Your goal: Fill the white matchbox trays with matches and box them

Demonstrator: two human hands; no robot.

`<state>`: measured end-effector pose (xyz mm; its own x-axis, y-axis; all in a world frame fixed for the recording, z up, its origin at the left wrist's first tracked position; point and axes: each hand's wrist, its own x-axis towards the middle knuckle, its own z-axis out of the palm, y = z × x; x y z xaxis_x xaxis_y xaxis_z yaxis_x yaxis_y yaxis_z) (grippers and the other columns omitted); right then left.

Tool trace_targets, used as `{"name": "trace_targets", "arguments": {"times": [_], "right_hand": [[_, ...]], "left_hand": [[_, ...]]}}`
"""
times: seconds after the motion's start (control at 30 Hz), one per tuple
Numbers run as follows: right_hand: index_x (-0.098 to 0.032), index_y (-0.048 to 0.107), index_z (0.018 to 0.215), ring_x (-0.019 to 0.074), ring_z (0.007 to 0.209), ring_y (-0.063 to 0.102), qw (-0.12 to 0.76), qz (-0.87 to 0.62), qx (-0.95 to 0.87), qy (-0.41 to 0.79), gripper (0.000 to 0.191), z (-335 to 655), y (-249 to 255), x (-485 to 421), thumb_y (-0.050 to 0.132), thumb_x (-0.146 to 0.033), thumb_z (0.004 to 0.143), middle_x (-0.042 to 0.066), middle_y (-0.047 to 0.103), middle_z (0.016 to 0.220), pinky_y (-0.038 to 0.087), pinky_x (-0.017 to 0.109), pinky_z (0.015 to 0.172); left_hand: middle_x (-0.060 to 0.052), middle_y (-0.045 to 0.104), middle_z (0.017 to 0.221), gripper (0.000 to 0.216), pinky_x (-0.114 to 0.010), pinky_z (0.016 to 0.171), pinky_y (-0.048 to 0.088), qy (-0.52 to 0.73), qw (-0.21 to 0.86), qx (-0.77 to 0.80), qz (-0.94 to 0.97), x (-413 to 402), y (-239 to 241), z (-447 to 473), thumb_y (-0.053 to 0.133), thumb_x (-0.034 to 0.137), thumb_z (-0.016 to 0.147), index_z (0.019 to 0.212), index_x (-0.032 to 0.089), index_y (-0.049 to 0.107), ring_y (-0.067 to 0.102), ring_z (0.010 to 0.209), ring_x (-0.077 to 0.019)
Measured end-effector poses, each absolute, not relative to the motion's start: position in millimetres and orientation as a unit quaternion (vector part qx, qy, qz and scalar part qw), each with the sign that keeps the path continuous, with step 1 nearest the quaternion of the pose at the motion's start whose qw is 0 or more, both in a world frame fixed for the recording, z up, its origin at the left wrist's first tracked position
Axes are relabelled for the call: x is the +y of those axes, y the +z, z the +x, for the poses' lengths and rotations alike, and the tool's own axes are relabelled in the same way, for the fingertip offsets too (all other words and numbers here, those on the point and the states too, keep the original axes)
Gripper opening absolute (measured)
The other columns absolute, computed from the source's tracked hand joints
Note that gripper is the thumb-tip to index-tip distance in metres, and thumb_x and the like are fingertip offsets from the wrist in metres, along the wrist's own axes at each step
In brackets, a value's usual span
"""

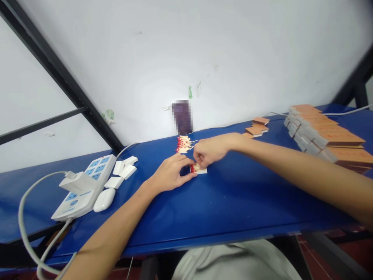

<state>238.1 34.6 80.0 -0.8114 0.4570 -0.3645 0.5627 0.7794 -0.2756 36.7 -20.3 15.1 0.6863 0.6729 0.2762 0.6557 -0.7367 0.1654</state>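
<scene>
A small white matchbox tray [202, 172] filled with red-tipped matches [196, 168] lies on the blue table in front of me. My left hand [170, 173] grips the tray's left end between thumb and fingers. Over the tray's right part, my right hand [210, 151] is closed with its fingers curled down at the matches. Whether a match is pinched in those fingers is hidden. Just behind both hands spreads a loose pile of matches [184, 144], most of their red heads pointing left.
At left are several white trays [114, 182], a white earbud case [104, 200] and a power strip [100, 165] with a plugged-in charger and cable. Several orange-topped matchboxes [256, 129] lie back right, beside stacked packs [335, 138]. A pixelated dark object [182, 116] leans against the wall.
</scene>
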Motion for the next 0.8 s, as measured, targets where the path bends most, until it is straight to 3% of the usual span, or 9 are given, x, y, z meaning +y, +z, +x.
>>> {"name": "trace_targets", "arguments": {"times": [0.47, 0.8], "right_hand": [[-0.014, 0.068, 0.083, 0.0122, 0.064, 0.053, 0.119, 0.264, 0.938, -0.19, 0.016, 237.5, 77.7, 35.5, 0.06, -0.024, 0.073, 0.001, 0.065, 0.073, 0.033, 0.025, 0.06], [-0.013, 0.065, 0.077, 0.0133, 0.058, 0.061, 0.14, 0.271, 0.913, -0.272, 0.015, 239.0, 80.4, 33.4, 0.056, -0.026, 0.077, 0.001, 0.065, 0.067, 0.039, 0.026, 0.063]], "left_hand": [[-0.005, 0.067, 0.106, 0.028, -0.034, 0.09, 0.046, 0.157, 0.034, 0.349, 0.923, -20.4, 16.7, 37.4, 0.052, 0.043, 0.093, 0.109, 0.024, 0.065, 0.06, 0.099, -0.0202], [-0.004, 0.066, 0.094, 0.024, -0.031, 0.08, 0.047, 0.168, 0.037, 0.365, 0.915, -20.3, 16.0, 37.8, 0.056, 0.044, 0.09, 0.098, 0.021, 0.061, 0.06, 0.086, -0.0185]]}}
